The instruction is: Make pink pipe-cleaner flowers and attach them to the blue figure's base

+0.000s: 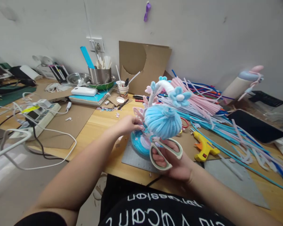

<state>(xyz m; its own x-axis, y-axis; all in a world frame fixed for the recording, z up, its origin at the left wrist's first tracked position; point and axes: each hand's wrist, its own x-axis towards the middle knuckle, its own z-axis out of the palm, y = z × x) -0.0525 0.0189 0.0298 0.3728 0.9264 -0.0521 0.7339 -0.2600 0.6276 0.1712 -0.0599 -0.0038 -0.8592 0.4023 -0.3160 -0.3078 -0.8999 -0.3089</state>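
Note:
A pipe-cleaner craft (163, 122) stands before me, with a domed light-blue shade-like part, a curved white stem and a blue flower (179, 96) with a white centre. Its round blue base (137, 146) rests on a grey mat (129, 158). My left hand (132, 123) reaches to the craft's left side, fingers closed on it near a pink looped piece. In front of the base, my right hand (179, 168) holds a pair of scissors (179, 148) by the pale handles, fingers through the loops. The scissors' blades are hidden under the blue dome.
Right of the craft lie a yellow glue gun (204, 147), piles of pipe cleaners (198, 100) and a dark phone (256, 125). A metal pot of sticks (100, 75) stands at the back. Cables and a power strip (37, 119) spread across the left.

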